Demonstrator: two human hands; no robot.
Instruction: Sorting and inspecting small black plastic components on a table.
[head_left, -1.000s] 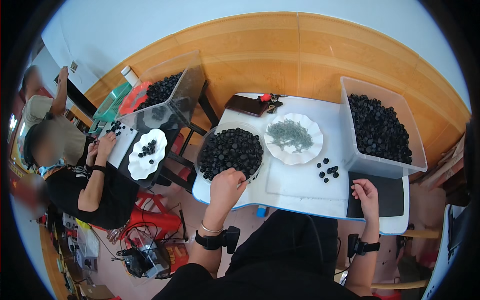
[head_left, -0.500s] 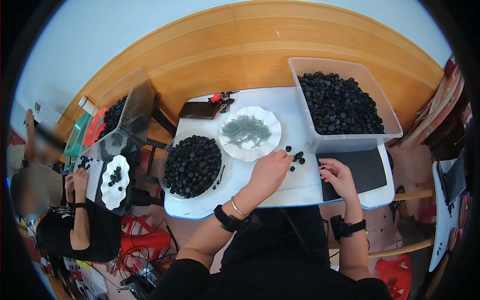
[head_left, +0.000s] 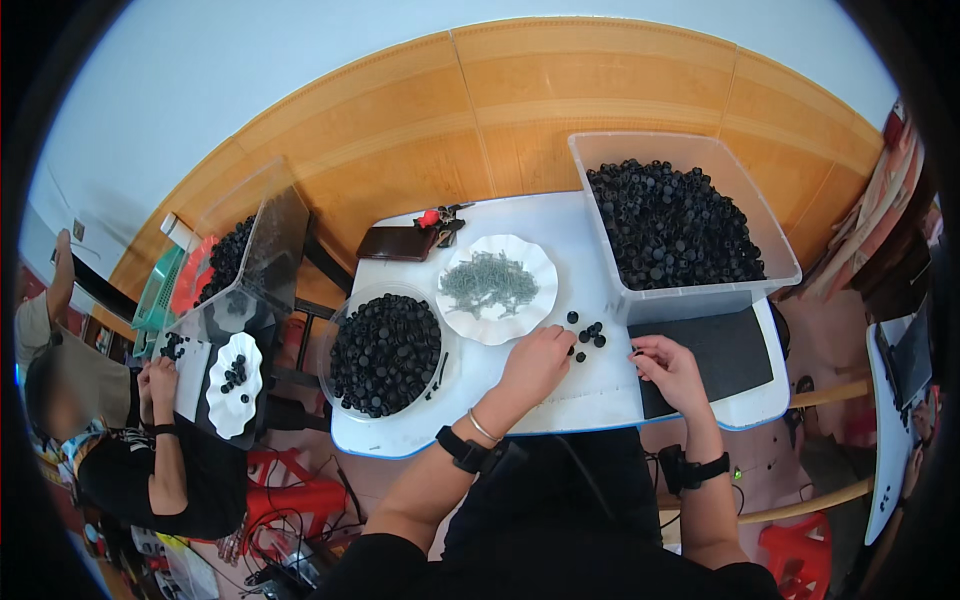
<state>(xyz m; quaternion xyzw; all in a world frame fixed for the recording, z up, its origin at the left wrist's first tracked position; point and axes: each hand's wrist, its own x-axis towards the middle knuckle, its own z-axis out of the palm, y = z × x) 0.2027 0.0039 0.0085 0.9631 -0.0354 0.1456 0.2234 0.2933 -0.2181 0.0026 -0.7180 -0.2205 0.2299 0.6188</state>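
My left hand (head_left: pixel 540 362) is closed in a pinch over the white table, with a small black cap (head_left: pixel 571 351) at its fingertips. Several more loose black caps (head_left: pixel 597 340) lie just to its right. At the near left edge of the black mat (head_left: pixel 710 355), my right hand (head_left: pixel 672 372) pinches a tiny dark piece, mostly hidden by the fingers. Beyond the left hand stands a white scalloped plate (head_left: pixel 455 318) heaped with thin grey-green pins (head_left: pixel 488 282). Left of that hand, a round clear tub (head_left: pixel 325 350) is full of black caps (head_left: pixel 385 350).
A large clear bin (head_left: pixel 700 293) of black parts stands at the back right of the table (head_left: pixel 600 400). A brown wallet (head_left: pixel 395 243) and keys (head_left: pixel 448 225) lie at the back left. On the left, a co-worker (head_left: pixel 140 450) handles black parts beside another white plate (head_left: pixel 237 415).
The whole view has shifted, so the table sits lower in the picture. My left fingertips have drawn back slightly, and a cap now shows at them. The right hand keeps its pinch.
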